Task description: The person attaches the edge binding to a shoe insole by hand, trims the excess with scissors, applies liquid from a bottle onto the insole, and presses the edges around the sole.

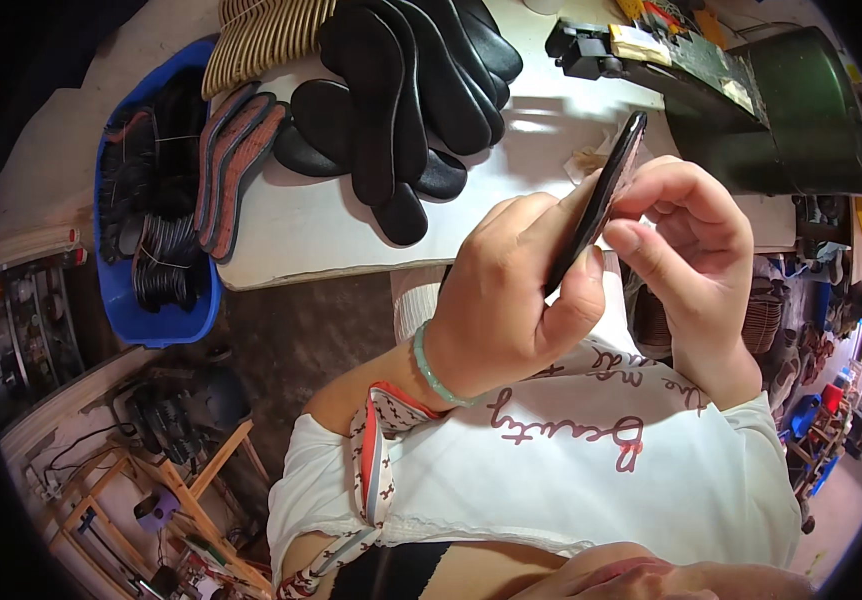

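The sole [599, 205] you have up in front of your chest, above the near edge of the white table [291, 235], shows nearly edge-on: slim, long, with a glossy black rim and a pinkish-brown face turned to your right. It tilts, its upper end leaning right. Your left hand [506, 295] is closed around the lower part, thumb pressed along the right side, wrist bent up. Your right hand [701, 245] curls in opposite, forefinger and thumb slightly apart beside the pinkish face; whether they pinch anything, you can't tell from here.
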A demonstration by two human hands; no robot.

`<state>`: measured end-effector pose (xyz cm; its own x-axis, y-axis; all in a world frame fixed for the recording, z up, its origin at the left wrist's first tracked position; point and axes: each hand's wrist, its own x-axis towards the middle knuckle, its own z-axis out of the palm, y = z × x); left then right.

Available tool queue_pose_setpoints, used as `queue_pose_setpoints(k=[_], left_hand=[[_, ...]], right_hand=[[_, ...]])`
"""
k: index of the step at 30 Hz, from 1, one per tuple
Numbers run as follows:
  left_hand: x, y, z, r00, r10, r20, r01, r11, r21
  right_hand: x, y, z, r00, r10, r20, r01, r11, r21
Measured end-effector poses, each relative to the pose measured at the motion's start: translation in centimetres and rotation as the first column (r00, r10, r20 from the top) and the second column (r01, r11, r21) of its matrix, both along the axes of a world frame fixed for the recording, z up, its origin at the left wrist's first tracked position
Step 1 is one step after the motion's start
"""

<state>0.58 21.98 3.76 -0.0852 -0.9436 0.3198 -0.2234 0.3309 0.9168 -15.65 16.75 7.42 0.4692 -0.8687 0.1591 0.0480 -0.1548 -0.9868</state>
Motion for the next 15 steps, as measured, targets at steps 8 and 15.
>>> queue_pose_setpoints(k=[8,15], left_hand=[[-1.4,0.6,-0.3,0.948,0.098,0.302,-0.054,0.987,-0.151],[-2.4,0.3,-0.2,0.904,0.112,0.412,-0.045,0.985,-0.168]], right_hand=[[-1.2,0.8,-0.2,0.988,0.004,0.156,-0.027,0.989,0.145],[-2.1,0.1,-0.7,0.957,-0.02,0.29,-0.104,0.908,0.405]])
